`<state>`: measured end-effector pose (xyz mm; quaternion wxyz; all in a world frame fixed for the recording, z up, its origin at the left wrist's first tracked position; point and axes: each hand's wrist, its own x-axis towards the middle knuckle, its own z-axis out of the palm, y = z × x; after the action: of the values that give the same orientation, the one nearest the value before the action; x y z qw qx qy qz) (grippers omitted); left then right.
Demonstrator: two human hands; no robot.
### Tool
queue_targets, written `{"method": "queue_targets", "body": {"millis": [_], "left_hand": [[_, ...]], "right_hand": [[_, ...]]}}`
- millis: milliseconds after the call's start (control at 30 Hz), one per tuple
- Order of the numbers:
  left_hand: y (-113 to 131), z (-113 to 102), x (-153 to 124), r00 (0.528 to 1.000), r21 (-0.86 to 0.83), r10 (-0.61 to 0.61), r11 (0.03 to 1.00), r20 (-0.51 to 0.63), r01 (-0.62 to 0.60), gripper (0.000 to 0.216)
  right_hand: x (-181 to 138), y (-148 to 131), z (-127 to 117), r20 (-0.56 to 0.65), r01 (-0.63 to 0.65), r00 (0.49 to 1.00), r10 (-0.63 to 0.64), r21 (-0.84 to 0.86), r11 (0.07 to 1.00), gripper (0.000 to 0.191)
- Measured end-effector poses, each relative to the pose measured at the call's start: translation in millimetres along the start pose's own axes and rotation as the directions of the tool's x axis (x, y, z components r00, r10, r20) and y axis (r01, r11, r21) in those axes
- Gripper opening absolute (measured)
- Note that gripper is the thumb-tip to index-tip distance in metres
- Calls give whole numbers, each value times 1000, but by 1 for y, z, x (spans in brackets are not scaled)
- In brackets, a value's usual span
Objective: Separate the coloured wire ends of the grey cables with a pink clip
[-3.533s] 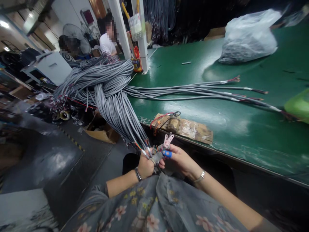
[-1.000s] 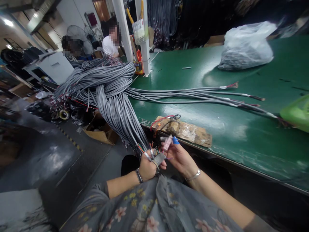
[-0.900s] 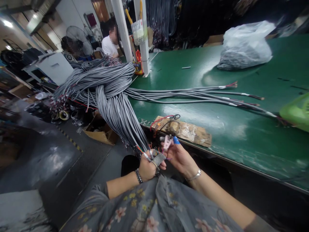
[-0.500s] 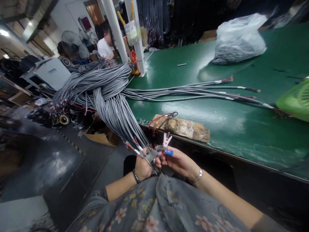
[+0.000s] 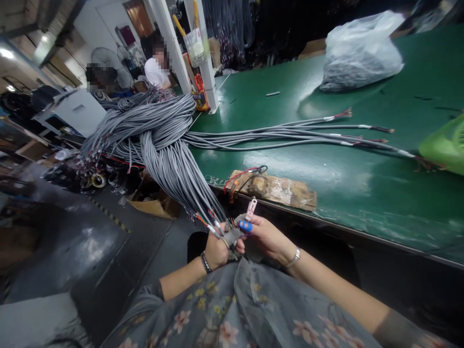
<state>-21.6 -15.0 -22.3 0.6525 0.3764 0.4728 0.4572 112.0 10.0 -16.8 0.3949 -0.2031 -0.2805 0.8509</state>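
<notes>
A thick bundle of grey cables (image 5: 170, 159) hangs off the edge of the green table (image 5: 348, 174) down to my lap. My left hand (image 5: 217, 249), with grey finger guards, is closed round a stripped cable end (image 5: 213, 228) with coloured wires fanning out. My right hand (image 5: 266, 237), a blue guard on one fingertip, pinches a small pink tool (image 5: 251, 209) against those wires. Both hands touch just below the table edge.
Several grey cables (image 5: 308, 135) lie stretched across the table. A worn wooden block (image 5: 279, 189) with red and black wires sits at the near edge. A plastic bag (image 5: 358, 53) lies far back, a green basket (image 5: 444, 147) at right. Two people sit beyond a white post (image 5: 203, 58).
My right hand rose with the pink tool away from the wires, then came back down to the cable end. The tool's arms, spread half a second ago, now look closed together.
</notes>
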Motion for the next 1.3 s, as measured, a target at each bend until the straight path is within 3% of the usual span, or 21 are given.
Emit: {"method": "queue_targets", "body": {"millis": [200,500,733,1033,1300], "left_hand": [[9,-1,-2,994,138,-82,988,79,71,46],[4,3,-1,996,30,-80,996,-41,81,48],[-1,0,-1,999,78,-40,996,-24,42,44],[-4,-1,1,996,33,-86,996,-34,87,44],[2,-1,0,995,-38,-95,995,34,97,43]], "right_hand": [[-4,-1,1,-59,-4,998,-1,-86,996,27],[-7,-1,2,-96,6,995,-7,-7,1000,29],[-5,-1,1,-101,9,995,-13,-38,999,27],[-6,0,2,-96,3,995,-4,-6,1000,30],[-4,4,-3,-69,-15,998,13,-31,999,30]]}}
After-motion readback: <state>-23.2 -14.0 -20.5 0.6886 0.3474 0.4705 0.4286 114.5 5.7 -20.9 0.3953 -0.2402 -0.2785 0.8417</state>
